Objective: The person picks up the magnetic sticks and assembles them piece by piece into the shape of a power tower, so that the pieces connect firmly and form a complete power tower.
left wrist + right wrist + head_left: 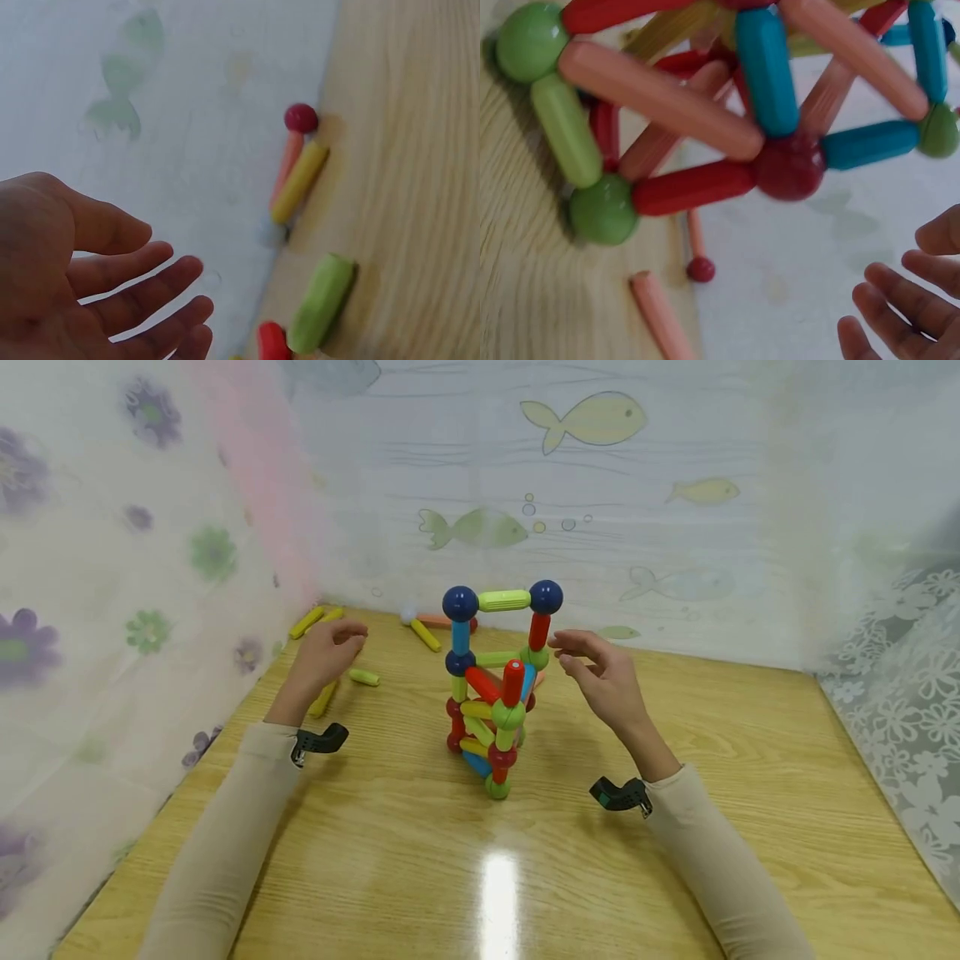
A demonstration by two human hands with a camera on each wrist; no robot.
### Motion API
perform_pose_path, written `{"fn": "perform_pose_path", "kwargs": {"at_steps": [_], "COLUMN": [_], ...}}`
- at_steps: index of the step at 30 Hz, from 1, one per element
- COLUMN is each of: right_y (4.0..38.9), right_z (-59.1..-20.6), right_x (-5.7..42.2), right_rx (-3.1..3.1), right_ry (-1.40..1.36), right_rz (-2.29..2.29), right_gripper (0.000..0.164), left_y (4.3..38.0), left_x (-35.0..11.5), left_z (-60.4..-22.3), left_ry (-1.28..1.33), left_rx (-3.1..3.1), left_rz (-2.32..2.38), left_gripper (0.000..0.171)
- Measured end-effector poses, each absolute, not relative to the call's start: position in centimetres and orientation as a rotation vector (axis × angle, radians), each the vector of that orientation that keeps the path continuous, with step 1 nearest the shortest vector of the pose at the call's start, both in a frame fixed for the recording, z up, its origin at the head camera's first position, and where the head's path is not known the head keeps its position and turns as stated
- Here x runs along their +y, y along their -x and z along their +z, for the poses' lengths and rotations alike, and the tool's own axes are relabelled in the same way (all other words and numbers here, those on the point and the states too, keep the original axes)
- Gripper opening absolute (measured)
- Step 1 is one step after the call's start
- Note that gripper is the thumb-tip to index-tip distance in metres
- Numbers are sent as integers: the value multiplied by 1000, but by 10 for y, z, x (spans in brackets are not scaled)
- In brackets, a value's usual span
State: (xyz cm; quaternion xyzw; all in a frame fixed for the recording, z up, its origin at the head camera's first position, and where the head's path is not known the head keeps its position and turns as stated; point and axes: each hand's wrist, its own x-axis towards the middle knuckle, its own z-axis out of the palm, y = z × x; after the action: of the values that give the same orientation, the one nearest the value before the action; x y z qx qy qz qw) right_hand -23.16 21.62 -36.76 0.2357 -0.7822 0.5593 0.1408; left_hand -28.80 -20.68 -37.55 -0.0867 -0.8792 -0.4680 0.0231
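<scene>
A tower of magnetic sticks and balls (508, 716) stands upright mid-table. Two dark blue balls (461, 603) joined by a light green stick (504, 601) form its top. At the near corner a red stick (513, 683) points up with no ball on it. My right hand (609, 685), fingers loosely bent, is just right of the tower's upper part and holds nothing. My left hand (324, 653) hovers over loose sticks on the left, its fingers apart and holding nothing in the left wrist view. Near it lie a light green stick (364, 677) and a yellow stick (324, 700).
More yellow sticks (306, 622) lie at the back left edge. Behind the tower are another yellow stick (426, 635), a white ball (408, 616) and a red ball (301, 118) on a salmon stick. Patterned curtains (480, 460) border the wooden table (390, 860).
</scene>
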Motion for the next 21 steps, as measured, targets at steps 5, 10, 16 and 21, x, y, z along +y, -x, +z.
{"fn": "perform_pose_path", "kwargs": {"at_steps": [5,10,16,21], "right_y": [248,264,272,274], "right_z": [-386,-399,-414,-427], "right_x": [220,218,222,231], "right_rx": [-2463,-2559,-2569,-2609], "right_ry": [-571,-521,-457,-381], "right_rz": [1523,1481,1479,1465], "right_gripper": [35,36,33,32], "left_y": [295,309,345,374], "left_x": [-214,-204,-177,-156], "left_z": [-390,-398,-409,-412], "left_ry": [253,311,429,605], "left_rx": [-2788,-2832,-2913,-2985], "left_rz": [-1533,-1447,-1071,-708], "left_gripper": [40,43,49,54]}}
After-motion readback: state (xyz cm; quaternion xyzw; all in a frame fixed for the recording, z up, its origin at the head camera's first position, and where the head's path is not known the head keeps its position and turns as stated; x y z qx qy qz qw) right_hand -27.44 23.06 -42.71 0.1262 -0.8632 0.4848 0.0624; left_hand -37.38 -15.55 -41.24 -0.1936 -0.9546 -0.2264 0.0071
